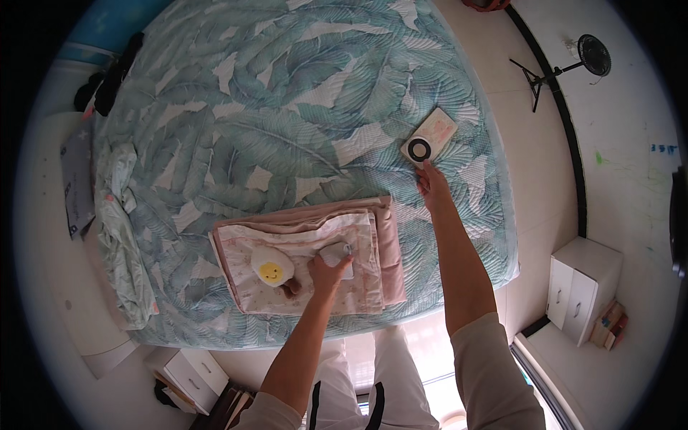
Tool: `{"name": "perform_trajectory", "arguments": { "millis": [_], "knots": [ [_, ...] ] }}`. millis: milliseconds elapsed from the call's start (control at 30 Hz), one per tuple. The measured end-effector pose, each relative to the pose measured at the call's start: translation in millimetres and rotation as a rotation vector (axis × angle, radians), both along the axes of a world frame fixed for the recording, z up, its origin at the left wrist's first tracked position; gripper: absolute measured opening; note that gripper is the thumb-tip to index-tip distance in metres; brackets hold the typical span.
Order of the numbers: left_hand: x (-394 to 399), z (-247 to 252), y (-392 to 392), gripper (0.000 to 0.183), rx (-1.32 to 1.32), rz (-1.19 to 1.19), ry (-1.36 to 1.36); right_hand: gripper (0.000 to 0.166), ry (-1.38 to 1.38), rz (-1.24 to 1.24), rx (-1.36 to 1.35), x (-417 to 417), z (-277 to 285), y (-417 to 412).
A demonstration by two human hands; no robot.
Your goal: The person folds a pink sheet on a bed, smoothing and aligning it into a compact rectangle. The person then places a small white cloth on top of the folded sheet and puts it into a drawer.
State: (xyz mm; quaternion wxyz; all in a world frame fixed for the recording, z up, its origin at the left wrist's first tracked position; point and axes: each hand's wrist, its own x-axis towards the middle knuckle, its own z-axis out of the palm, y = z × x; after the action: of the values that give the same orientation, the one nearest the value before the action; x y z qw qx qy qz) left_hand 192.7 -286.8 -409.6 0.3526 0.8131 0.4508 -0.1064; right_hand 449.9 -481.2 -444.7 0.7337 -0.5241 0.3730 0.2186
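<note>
My left hand (327, 275) is closed around a small light-grey object (335, 251) on top of a stack of folded fabric. My fingers cover part of it, so its exact kind is unclear. Beside that hand lies a plush fried-egg toy (272, 267) with a smiling yellow yolk and brown legs. Under both is folded white-and-pink patterned cloth (244, 295) on folded dusty-pink fabric (391, 258). Farther right, my right hand (434, 185) pinches the near end of a phone (438, 129) in a cream, pink-patterned case. A black-and-white ring (412, 151) sits on the phone's back.
A leaf-print quilted cover (279, 134) spreads over the bed. Crumpled pale-green cloth (121, 242) lies along its left edge. A black fan on a tripod (594, 55) stands by the right wall. White cabinets (572, 285) (196, 376) stand at lower right and lower left.
</note>
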Motion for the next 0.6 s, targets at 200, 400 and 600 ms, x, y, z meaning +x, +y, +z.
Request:
{"name": "perform_trajectory", "arguments": {
  "millis": [200, 400, 600],
  "knots": [
    [0, 53, -7, 0.066, -0.555, 0.289, -0.274, 0.025, -0.023, 0.061, -0.075, 3, -11, -10],
    [-16, 106, -30, 0.072, -0.549, 0.432, -0.148, 0.022, -0.063, 0.186, -0.204, -94, -12, -11],
    [-6, 137, -70, 0.065, -0.645, 0.179, -0.198, 0.036, -0.028, 0.08, -0.227, -214, 25, -38]
  ]
}}
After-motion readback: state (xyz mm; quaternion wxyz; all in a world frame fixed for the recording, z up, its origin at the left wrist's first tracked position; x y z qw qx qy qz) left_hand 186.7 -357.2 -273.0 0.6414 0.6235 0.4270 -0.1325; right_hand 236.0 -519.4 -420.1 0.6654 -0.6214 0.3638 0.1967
